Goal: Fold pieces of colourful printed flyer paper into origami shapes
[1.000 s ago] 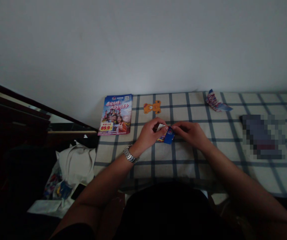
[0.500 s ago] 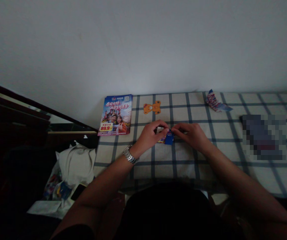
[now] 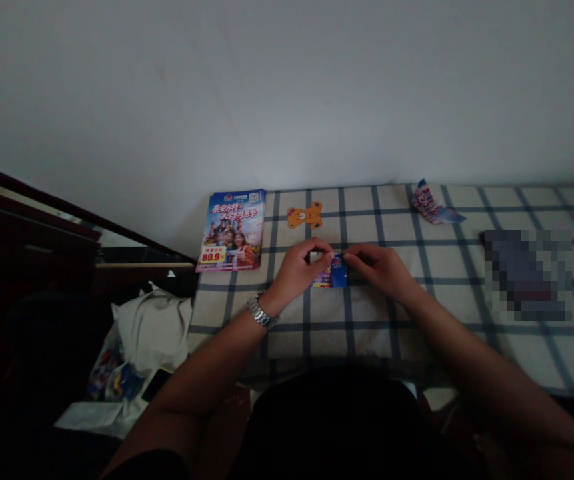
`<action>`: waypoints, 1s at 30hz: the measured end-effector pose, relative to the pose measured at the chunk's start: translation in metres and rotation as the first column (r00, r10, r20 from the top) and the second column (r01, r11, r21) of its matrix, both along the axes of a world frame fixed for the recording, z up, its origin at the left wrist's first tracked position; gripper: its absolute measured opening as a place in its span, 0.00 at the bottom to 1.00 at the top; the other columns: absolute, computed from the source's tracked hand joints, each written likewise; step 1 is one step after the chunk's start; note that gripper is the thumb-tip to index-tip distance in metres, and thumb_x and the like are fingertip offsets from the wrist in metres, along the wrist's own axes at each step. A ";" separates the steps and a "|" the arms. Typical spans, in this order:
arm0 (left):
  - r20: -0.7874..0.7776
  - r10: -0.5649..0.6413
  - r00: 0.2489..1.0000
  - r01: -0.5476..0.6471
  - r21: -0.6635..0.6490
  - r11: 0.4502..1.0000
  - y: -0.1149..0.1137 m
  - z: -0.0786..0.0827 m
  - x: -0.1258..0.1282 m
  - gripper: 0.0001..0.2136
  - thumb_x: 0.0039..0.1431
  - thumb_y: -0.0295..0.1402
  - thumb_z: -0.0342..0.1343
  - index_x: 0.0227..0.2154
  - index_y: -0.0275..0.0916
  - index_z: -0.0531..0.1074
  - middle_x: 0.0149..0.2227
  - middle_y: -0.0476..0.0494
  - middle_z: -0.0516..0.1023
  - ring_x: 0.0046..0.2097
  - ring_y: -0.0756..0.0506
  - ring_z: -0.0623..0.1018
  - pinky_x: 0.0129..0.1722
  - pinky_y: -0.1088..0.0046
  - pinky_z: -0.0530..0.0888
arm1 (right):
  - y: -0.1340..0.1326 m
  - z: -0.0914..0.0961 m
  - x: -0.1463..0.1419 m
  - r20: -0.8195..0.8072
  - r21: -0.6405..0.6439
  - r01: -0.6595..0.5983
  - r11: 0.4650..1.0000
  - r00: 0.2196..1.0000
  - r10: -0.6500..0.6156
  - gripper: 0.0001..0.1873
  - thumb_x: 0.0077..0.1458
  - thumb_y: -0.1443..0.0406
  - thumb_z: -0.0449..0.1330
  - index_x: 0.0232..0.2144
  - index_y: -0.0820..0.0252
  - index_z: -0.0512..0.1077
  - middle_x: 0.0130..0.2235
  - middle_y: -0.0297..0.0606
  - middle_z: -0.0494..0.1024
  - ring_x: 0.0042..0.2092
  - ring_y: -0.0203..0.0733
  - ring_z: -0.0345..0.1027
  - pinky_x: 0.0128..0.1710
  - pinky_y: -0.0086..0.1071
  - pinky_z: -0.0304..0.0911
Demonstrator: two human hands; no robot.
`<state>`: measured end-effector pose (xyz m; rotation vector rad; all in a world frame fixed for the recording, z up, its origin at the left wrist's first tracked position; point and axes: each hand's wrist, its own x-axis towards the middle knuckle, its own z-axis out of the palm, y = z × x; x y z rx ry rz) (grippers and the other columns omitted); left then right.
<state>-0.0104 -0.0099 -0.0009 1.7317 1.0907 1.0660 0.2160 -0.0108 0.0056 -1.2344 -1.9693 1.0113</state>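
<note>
A small folded piece of printed paper (image 3: 335, 273), mostly blue, is held just above the checked tablecloth (image 3: 367, 320) at the middle of the table. My left hand (image 3: 299, 270), with a metal watch on its wrist, pinches the paper's left side. Pinching its right side with thumb and forefinger is my right hand (image 3: 379, 269). Fingertips of both hands meet at the paper's top edge.
A colourful flyer (image 3: 231, 229) lies at the table's far left corner. An orange bear cut-out (image 3: 305, 215) sits behind my hands. Another folded printed paper (image 3: 431, 203) lies far right, near a blurred dark object (image 3: 527, 273). Bags and a phone lie on the floor at left (image 3: 141, 347).
The small paper has turned more upright and squarer between my fingers, and both hands have shifted slightly closer together over it.
</note>
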 end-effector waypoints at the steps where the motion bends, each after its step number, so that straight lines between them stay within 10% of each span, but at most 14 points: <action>1: 0.005 -0.004 1.000 0.004 0.000 1.000 0.000 0.000 0.000 0.06 0.67 0.36 0.61 0.37 0.40 0.78 0.37 0.47 0.82 0.42 0.46 0.80 0.46 0.69 0.75 | 0.000 0.000 0.000 -0.005 -0.002 -0.001 1.000 1.000 0.000 0.20 0.69 0.49 0.57 0.38 0.56 0.81 0.33 0.36 0.84 0.33 0.42 0.75 0.33 0.33 0.65; 30: 0.054 0.111 0.992 -0.113 0.028 0.993 0.004 -0.004 -0.001 0.09 0.70 0.39 0.60 0.37 0.39 0.75 0.37 0.47 0.79 0.40 0.47 0.77 0.40 0.73 0.72 | 0.000 -0.010 -0.001 -0.236 -0.277 -0.075 0.958 0.972 0.007 0.23 0.56 0.52 0.72 0.49 0.55 0.75 0.40 0.39 0.86 0.40 0.45 0.82 0.42 0.38 0.78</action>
